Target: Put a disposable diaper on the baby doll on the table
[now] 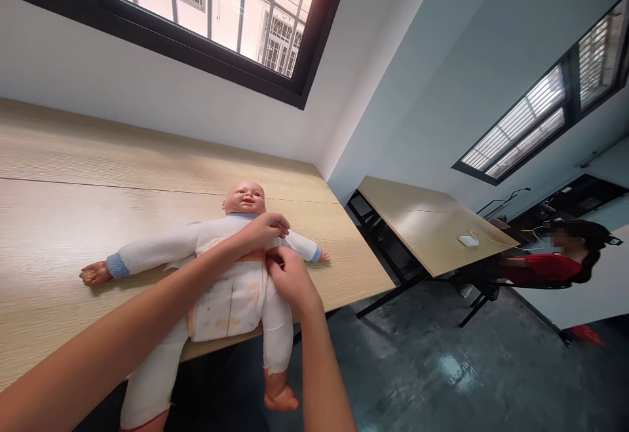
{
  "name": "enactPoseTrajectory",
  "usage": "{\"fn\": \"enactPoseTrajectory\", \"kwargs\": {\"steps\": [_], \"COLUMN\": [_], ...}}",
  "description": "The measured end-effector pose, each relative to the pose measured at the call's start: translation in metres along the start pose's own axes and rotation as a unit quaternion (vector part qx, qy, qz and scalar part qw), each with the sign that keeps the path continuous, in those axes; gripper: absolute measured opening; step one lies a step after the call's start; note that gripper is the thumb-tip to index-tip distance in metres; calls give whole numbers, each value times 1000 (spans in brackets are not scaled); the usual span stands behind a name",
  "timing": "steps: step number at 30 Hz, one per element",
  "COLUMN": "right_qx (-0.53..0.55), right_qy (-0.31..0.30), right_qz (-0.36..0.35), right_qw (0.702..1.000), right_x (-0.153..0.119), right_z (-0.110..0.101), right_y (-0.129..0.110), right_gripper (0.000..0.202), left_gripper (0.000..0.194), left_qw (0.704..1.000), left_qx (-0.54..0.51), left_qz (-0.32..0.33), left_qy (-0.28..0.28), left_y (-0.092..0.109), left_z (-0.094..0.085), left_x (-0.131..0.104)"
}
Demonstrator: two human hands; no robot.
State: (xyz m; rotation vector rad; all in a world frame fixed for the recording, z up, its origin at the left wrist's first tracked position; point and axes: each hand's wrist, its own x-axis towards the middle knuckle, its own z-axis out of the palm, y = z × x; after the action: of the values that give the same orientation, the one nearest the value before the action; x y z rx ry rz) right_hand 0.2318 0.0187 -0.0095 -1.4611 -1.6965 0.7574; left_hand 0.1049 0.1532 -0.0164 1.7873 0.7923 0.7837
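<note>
A baby doll point(209, 238) in white cloth with blue cuffs lies on its back on the wooden table, its legs hanging over the front edge. Around its hips is a white diaper point(228, 304) with an orange waist edge. My left hand point(263, 230) rests on the doll's chest, its fingers bent together near the doll's arm; anything under them is hidden. Close below it, my right hand point(291, 273) is at the diaper's upper side, with thumb and fingers pinched at the waist edge.
The wooden table point(88, 157) runs along a wall under a barred window. To the right stands a second table point(417, 216) bearing a white device point(468, 240) with a cable. A seated person in red point(545, 267) is beyond it.
</note>
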Motion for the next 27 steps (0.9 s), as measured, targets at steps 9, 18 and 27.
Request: {"fn": "enactPoseTrajectory", "kwargs": {"steps": [9,18,27], "right_qx": [-20,-53,-108], "right_qy": [66,14,-65], "right_qz": [22,-13,-174], "right_qw": [997,998,977], "right_x": [-51,-49,-15], "right_z": [1,4,77], "right_y": [-5,-48,-91], "right_gripper": [49,49,32], "left_gripper": [41,34,31], "left_qw": [953,941,897], "left_qx": [284,197,247], "left_qz": [20,-38,-250], "left_qy": [103,272,269], "left_y": [25,14,-35], "left_z": [-26,-13,-73], "left_x": [-138,-190,-215]}}
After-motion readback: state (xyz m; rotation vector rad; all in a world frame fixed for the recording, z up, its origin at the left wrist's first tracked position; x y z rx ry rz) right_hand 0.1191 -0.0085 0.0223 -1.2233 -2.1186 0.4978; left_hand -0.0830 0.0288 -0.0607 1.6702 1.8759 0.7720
